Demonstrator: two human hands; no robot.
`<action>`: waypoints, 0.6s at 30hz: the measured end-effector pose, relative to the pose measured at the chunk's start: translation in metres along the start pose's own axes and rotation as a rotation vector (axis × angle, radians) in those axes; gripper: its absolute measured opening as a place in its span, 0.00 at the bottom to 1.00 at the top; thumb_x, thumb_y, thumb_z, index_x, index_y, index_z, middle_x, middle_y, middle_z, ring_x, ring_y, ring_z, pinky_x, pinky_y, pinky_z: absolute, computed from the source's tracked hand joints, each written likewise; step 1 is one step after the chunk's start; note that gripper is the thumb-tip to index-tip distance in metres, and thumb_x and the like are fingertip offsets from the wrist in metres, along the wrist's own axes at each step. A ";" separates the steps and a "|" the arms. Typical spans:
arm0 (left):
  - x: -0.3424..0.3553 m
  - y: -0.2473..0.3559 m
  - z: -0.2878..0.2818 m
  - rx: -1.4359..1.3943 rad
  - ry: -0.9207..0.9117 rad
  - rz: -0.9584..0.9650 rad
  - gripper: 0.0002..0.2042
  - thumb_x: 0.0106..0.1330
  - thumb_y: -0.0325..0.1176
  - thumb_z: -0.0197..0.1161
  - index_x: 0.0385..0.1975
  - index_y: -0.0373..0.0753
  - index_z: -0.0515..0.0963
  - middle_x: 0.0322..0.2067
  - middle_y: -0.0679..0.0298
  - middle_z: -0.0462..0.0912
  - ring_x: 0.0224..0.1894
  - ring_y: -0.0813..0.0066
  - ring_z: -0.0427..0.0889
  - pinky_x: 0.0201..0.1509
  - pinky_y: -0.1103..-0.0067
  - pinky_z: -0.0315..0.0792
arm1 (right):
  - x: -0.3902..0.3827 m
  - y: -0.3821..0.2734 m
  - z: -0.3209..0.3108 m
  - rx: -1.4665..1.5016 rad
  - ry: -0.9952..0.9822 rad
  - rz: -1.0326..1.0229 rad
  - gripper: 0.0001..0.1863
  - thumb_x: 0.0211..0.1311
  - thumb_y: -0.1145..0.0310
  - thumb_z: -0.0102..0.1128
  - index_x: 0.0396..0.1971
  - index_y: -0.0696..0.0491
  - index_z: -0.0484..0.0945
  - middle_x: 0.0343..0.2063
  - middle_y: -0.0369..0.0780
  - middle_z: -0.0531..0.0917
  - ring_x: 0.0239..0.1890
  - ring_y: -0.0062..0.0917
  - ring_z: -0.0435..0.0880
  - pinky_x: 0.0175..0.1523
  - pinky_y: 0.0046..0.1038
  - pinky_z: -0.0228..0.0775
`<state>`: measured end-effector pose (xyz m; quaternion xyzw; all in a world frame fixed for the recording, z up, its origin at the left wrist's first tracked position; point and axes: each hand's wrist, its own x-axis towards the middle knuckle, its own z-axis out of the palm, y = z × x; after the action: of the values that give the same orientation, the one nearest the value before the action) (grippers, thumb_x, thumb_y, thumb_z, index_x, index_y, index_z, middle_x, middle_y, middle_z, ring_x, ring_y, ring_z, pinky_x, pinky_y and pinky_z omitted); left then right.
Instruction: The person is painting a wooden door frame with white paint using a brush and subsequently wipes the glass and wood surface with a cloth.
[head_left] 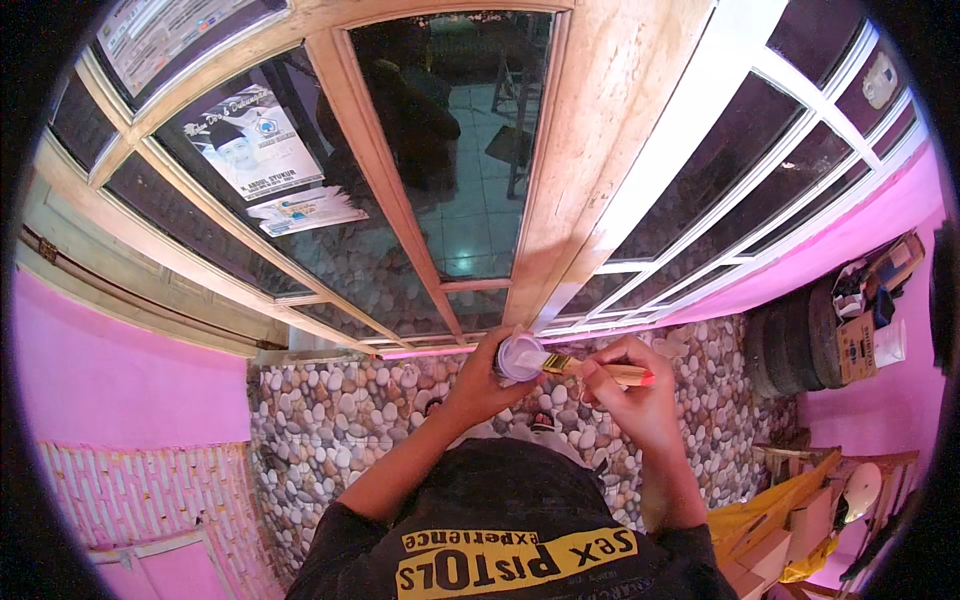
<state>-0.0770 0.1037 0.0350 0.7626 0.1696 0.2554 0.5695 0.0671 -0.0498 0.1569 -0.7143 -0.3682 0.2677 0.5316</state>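
My left hand point(484, 384) is wrapped round a small pale cup point(519, 374) of white paint, held upright in front of my body. In my right hand point(637, 398) I grip a paintbrush point(566, 366) by its wooden handle, which ends in a red tip. The brush lies nearly level, with its white-coated bristles over the cup's mouth; whether they touch the paint I cannot tell. Just beyond my hands rises a wooden window frame point(597, 150). Its left part is bare wood, while the right part point(690, 130) is painted white.
Glass panes point(470, 220) fill the frame, and a poster point(250, 145) is stuck to one at the left. Pebble-patterned flooring point(330, 420) lies below. Stacked tyres point(790, 345) and a cardboard box point(856, 348) stand at the right. Wooden boards point(800, 520) lean at the lower right.
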 end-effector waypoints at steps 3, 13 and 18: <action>0.005 0.004 0.004 -0.081 0.018 0.026 0.32 0.53 0.32 0.75 0.56 0.38 0.65 0.50 0.57 0.75 0.52 0.67 0.76 0.57 0.72 0.70 | -0.002 0.004 0.000 0.316 0.057 0.126 0.08 0.59 0.73 0.66 0.29 0.58 0.74 0.26 0.39 0.82 0.24 0.23 0.83 0.31 0.24 0.76; 0.023 -0.012 0.021 -0.158 0.056 -0.003 0.33 0.52 0.30 0.76 0.56 0.39 0.65 0.49 0.60 0.72 0.53 0.68 0.75 0.57 0.74 0.70 | -0.015 0.064 0.004 0.576 0.268 0.169 0.04 0.64 0.73 0.57 0.34 0.56 0.71 0.27 0.44 0.81 0.25 0.31 0.84 0.29 0.31 0.79; 0.038 -0.016 0.034 -0.110 0.046 -0.013 0.33 0.51 0.30 0.76 0.57 0.39 0.65 0.50 0.60 0.71 0.53 0.69 0.74 0.55 0.75 0.71 | -0.019 0.077 0.006 0.856 0.361 0.230 0.07 0.65 0.72 0.59 0.35 0.57 0.71 0.30 0.44 0.82 0.29 0.30 0.85 0.33 0.32 0.81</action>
<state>-0.0263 0.1030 0.0192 0.7230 0.1736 0.2781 0.6081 0.0706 -0.0744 0.0811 -0.5024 -0.0449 0.3242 0.8003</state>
